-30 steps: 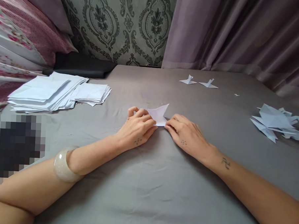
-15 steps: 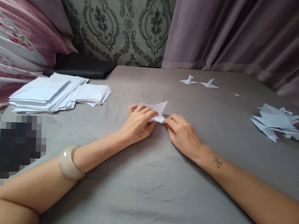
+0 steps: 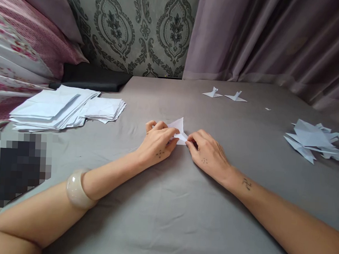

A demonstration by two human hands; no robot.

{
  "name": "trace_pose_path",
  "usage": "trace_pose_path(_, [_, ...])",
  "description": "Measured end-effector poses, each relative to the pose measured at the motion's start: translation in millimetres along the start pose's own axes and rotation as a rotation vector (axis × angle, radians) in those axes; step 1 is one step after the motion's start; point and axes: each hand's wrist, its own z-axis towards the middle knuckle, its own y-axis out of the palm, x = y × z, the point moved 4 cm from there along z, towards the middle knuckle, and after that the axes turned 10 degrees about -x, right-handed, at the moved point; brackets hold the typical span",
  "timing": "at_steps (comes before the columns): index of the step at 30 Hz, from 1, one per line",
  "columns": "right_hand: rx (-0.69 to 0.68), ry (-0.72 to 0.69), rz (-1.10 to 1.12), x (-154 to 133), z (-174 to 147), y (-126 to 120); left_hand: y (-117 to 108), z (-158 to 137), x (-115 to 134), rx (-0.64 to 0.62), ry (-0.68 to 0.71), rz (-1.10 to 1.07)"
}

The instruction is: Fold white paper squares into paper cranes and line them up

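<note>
A small white folded paper (image 3: 178, 125) is held between my two hands, low over the grey cloth. My left hand (image 3: 159, 139) grips it from the left, thumb and fingers closed on it and covering much of its left side. The fingertips of my right hand (image 3: 206, 147) pinch its right corner. One pointed flap stands up behind my left fingers, and a narrower fold reaches toward my right fingertips. How the paper is folded beneath my left hand is hidden.
Stacked white paper sheets (image 3: 43, 106) lie at the left, beside a pile of smaller sheets (image 3: 104, 108). Two folded paper figures (image 3: 213, 93) stand at the back. Several folded papers (image 3: 312, 135) are heaped at the right, near a tiny scrap (image 3: 267, 109). A black folded item (image 3: 93, 78) lies back left.
The paper's upright point has shifted left and narrowed, and more of its lower edge shows between my hands. Both hands keep their hold and have barely moved.
</note>
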Motion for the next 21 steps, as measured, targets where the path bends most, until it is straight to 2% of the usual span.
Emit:
trace_pose_path(3, [0.047,-0.062,-0.073,-5,-1,-2,1,3,-1,0.002,-0.034,-0.020])
trace_pose_path(8, [-0.049,-0.191,-0.117,-13,-8,1,-3,3,0,-0.022,-0.067,-0.072])
trace_pose_path(13, [-0.134,-0.189,-0.207,-21,-14,-1,-9,-6,-4,0.101,-0.073,0.036])
trace_pose_path(16, [-0.195,-0.201,-0.243,-27,-16,-3,-8,-11,-11,0.173,-0.120,-0.004])
trace_pose_path(21, [-0.252,-0.177,-0.260,-30,-18,-5,-2,-12,-13,0.113,-0.146,-0.168])
